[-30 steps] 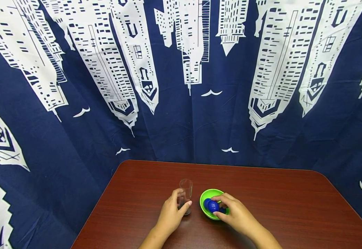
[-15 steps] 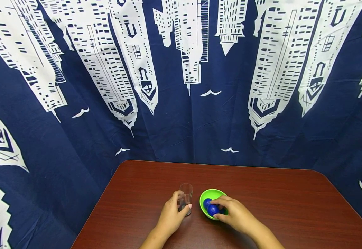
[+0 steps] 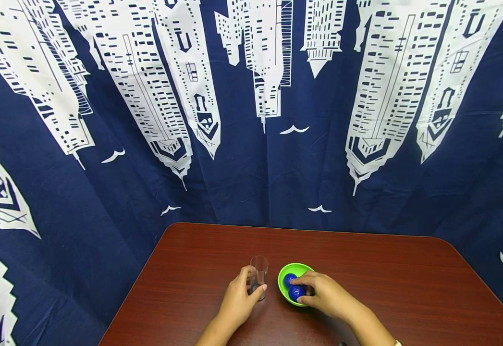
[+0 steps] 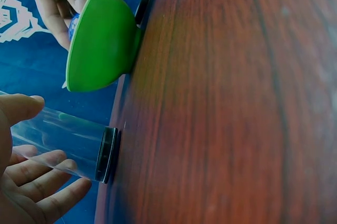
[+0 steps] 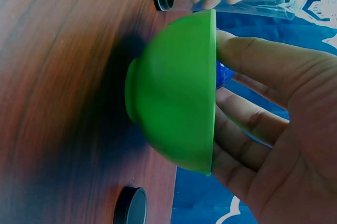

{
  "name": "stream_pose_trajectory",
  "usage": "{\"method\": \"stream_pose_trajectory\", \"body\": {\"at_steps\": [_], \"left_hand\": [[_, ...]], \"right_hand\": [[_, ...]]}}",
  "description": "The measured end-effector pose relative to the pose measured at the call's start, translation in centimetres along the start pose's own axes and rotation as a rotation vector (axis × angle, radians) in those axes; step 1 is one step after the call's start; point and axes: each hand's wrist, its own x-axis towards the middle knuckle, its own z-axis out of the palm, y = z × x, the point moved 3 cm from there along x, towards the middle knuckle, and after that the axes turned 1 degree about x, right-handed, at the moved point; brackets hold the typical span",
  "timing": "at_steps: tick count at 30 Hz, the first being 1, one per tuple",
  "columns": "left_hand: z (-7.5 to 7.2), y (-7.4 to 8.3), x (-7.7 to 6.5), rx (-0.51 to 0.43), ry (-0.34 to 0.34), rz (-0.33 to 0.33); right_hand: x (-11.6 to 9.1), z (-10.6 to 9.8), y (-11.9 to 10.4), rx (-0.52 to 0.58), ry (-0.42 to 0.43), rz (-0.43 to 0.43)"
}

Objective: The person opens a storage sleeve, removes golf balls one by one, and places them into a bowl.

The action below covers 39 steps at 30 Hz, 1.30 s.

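A clear cylindrical container (image 3: 259,274) with a black base (image 4: 108,155) stands upright on the table. My left hand (image 3: 239,294) holds it, thumb on one side and fingers around the other. To its right, a green bowl (image 3: 284,270) contains blue balls, of which two show. My right hand (image 3: 326,295) reaches over the bowl's rim and pinches the nearer blue ball (image 3: 296,292) between thumb and fingers. The other blue ball (image 3: 289,279) lies just behind it. In the right wrist view the green bowl (image 5: 174,98) hides most of the ball and the fingertips.
A black round lid (image 5: 131,205) lies on the reddish-brown wooden table (image 3: 389,269), close to the bowl on its near right side. Beyond the table's far edge hangs a navy cloth (image 3: 242,182) printed with white buildings and birds.
The pinched ball has come down slightly toward me inside the bowl, uncovering more of the ball behind. The container's top has shifted a little toward me. The lid's edge now shows at the bottom.
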Motion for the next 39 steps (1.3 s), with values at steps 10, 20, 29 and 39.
{"method": "stream_pose_trajectory", "body": {"at_steps": [10, 20, 29, 39], "left_hand": [[0.08, -0.06, -0.09, 0.001, 0.0, 0.02], [-0.1, -0.15, 0.0, -0.02, -0.026, -0.007], [0.03, -0.19, 0.14, -0.047, -0.038, -0.026], [0.13, -0.4, 0.17, 0.007, -0.028, -0.013]], "right_hand": [[0.64, -0.01, 0.29, 0.044, -0.061, -0.021], [0.99, -0.22, -0.03, 0.047, -0.119, -0.047], [0.82, -0.01, -0.43, 0.026, -0.095, -0.054], [0.71, 0.43, -0.36, 0.049, -0.073, 0.001]]}}
